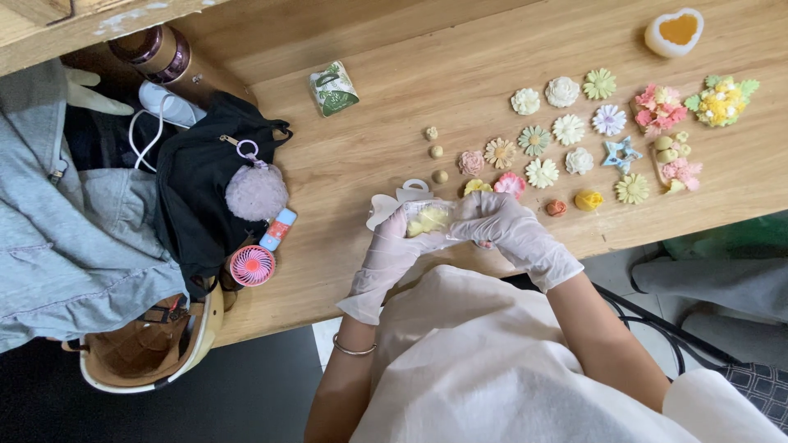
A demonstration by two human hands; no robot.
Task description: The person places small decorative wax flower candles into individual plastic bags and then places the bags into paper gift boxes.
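Both hands wear thin white gloves and meet over the near edge of a wooden table [386,107]. My left hand [392,250] and my right hand [505,228] together grip a small clear plastic bag with a pale yellow lump [428,219] inside. Just beyond the hands lie a white cut-out mould [404,197], a yellow clay flower [476,186] and a pink clay flower [510,184]. Three small beige clay balls [437,152] sit a little farther out.
Several pastel clay flowers [566,130] cover the table's right half, with a blue star [620,153], two flower clusters [721,100] and a heart-shaped white dish [674,33]. At left lie a black bag [197,189] with a purple pompom, a pink hand fan [252,265], a grey garment [66,238], a helmet [148,349].
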